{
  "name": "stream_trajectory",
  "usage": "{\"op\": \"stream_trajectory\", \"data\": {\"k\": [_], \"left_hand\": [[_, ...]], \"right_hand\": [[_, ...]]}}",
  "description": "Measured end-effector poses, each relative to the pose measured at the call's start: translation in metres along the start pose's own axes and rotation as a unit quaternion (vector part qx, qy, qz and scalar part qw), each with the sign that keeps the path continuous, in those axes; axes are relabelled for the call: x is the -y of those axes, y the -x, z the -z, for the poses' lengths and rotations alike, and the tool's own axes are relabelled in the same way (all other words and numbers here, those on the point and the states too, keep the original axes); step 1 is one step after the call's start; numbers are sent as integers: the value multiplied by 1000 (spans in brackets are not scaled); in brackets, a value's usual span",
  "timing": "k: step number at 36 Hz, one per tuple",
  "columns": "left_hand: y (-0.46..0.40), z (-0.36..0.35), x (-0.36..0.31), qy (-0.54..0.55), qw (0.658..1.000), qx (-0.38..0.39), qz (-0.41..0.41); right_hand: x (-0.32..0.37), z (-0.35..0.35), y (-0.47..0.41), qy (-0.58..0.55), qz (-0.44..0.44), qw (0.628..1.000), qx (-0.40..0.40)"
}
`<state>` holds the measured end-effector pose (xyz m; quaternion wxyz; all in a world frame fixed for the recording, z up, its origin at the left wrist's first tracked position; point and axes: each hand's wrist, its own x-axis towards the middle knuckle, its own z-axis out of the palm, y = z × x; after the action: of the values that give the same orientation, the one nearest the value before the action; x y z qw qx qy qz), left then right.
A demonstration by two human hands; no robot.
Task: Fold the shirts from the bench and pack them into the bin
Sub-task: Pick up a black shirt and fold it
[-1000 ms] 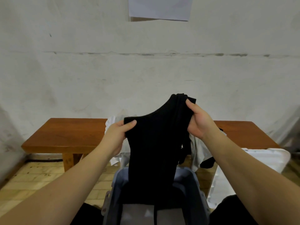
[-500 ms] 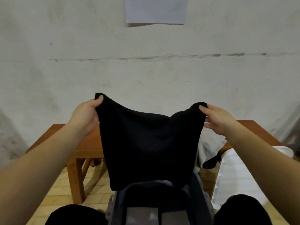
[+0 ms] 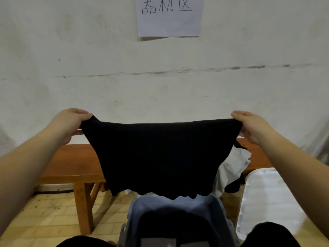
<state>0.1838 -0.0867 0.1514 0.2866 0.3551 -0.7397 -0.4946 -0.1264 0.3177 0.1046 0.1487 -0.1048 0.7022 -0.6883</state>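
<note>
Shirt fabric, black, hangs spread in the air between the person's two hands, directly above the bin. The black shirt is stretched wide along its top edge, and its ragged lower hem dangles just over the far rim of the grey bin. The left hand pinches the shirt's left corner, fingers curled over the cloth with the thumb tucked behind; the right hand has the same pinching grip on the right corner. Holding the two corners level and well apart lets the weight of the cloth pull it flat, which most likely sets up a clean fold rather than a crumpled one.

Behind the shirt runs the wooden tabletop, standing against a pale wall. On its right part lies a heap of light cloth with a dark garment trailing off the edge; these look like more shirts waiting their turn. A white plastic sheet or lid lies to the right of the bin. A paper sign with handwritten characters is stuck on the wall above.

Something dark already lies inside the bin, though what it is cannot be told. The fold itself seems only partly done.
</note>
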Motion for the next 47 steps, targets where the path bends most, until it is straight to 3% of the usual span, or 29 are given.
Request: {"op": "stream_trajectory", "data": {"k": [6, 16, 22, 26, 30, 32, 36, 38, 40, 43, 47], "left_hand": [[0, 3, 5, 22, 997, 58, 44], [-5, 4, 9, 25, 995, 91, 14], [-6, -8, 14, -79, 990, 111, -28], [-4, -14, 19, -212, 972, 62, -79], [-7, -20, 16, -303, 943, 12, -136], [-11, -16, 16, -320, 937, 5, -143], [-15, -8, 15, -284, 951, 23, -120], [-13, -7, 16, -173, 979, 55, -90], [-11, -6, 15, 8, 992, 103, -67], [-14, -7, 19, 203, 971, 118, -43], [-24, -18, 32, 330, 940, 87, -24]], "right_hand": [[-12, 7, -3, -11, -50, 999, 4], [-2, 14, -4, -34, -48, 991, 121], [-4, 13, -4, 127, 7, 984, 123], [-4, 18, -4, 383, 90, 918, 58], [-7, 19, -4, 477, 153, 865, 29], [-8, 21, -6, 479, 166, 862, 18], [-11, 29, -10, 399, 150, 905, 19], [-14, 31, -10, 271, 128, 953, 39], [-15, 29, -11, 75, 96, 991, 61], [-11, 20, -8, -156, 52, 985, 61], [-10, 1, 5, -240, 25, 969, 53]]}}
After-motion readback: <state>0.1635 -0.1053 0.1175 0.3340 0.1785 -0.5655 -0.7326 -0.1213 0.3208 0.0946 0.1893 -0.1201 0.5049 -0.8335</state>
